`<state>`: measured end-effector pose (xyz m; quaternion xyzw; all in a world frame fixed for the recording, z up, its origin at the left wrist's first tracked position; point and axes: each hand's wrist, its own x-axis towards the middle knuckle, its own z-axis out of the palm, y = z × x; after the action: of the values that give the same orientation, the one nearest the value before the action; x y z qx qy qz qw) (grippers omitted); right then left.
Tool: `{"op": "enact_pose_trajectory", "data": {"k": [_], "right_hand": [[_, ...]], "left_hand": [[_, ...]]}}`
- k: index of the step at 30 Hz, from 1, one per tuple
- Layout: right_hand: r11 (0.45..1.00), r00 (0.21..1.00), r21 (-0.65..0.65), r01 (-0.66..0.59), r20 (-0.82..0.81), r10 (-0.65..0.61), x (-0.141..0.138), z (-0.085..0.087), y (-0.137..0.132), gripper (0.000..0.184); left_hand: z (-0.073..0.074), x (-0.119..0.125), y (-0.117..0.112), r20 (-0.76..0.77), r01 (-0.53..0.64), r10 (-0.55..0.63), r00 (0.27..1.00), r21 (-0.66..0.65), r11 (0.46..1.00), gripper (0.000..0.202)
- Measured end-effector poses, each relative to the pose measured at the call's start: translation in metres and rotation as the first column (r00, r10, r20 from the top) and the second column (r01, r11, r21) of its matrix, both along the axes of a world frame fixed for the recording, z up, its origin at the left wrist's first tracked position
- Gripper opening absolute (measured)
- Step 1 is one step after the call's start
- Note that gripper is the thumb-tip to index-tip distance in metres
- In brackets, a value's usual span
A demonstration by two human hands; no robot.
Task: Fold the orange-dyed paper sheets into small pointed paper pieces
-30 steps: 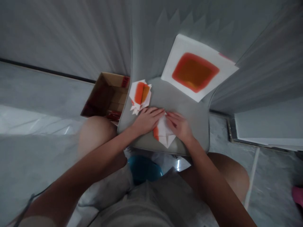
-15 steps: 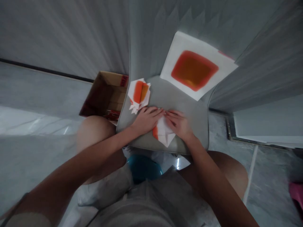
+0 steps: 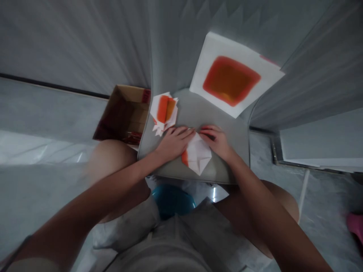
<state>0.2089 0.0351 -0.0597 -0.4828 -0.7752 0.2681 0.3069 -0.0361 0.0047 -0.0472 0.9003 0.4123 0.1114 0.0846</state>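
Observation:
On the grey chair seat lies a small folded paper, white with an orange patch on its left side and a point toward me. My left hand holds its upper left part against the seat, fingers pressed together. At the upper right edge, my right hand has thumb and fingertips brought close together on the paper; the exact grip is blurred. Beyond my left hand rests another folded paper piece, white and orange with jagged ends.
A large white sheet with an orange-brown square leans toward the chair's back. Left of the seat stands an open cardboard box. A teal basin is below the seat's front edge, between my knees. Something pink lies at far right.
My right hand has shifted slightly right, away from my left hand, uncovering more of the folded paper's right side. My left hand stays on the paper. The view has shifted slightly.

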Motion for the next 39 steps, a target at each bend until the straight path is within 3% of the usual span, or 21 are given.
{"op": "enact_pose_trajectory", "data": {"k": [7,12,18,24,32,39], "right_hand": [[0.994,0.981,0.022,0.107,0.161,-0.109,-0.003,-0.005,0.008,0.020],[0.982,0.945,0.111,0.154,0.273,-0.179,-0.003,-0.004,0.004,0.028],[0.977,0.932,0.136,0.165,0.303,-0.199,-0.001,-0.011,0.006,0.039],[0.937,0.893,0.198,0.287,0.300,-0.336,0.000,-0.008,0.005,0.052],[0.959,0.917,0.050,0.279,0.281,-0.282,-0.004,-0.009,0.005,0.071],[0.897,0.851,-0.147,0.417,0.409,-0.329,0.004,0.002,0.007,0.117]], "left_hand": [[0.001,0.001,-0.001,0.002,-0.015,0.015,1.000,-0.008,1.000,0.058],[-0.002,0.001,0.001,0.042,0.018,-0.019,0.999,0.022,1.000,0.057],[-0.005,0.002,0.002,0.040,0.026,-0.026,0.999,0.015,1.000,0.053],[-0.007,0.003,0.002,0.045,0.014,-0.015,0.999,0.022,1.000,0.054],[-0.012,-0.002,0.006,0.040,0.040,-0.039,0.998,-0.012,0.999,0.056],[-0.015,0.000,0.009,0.037,0.041,-0.041,0.998,-0.017,0.999,0.055]]}}
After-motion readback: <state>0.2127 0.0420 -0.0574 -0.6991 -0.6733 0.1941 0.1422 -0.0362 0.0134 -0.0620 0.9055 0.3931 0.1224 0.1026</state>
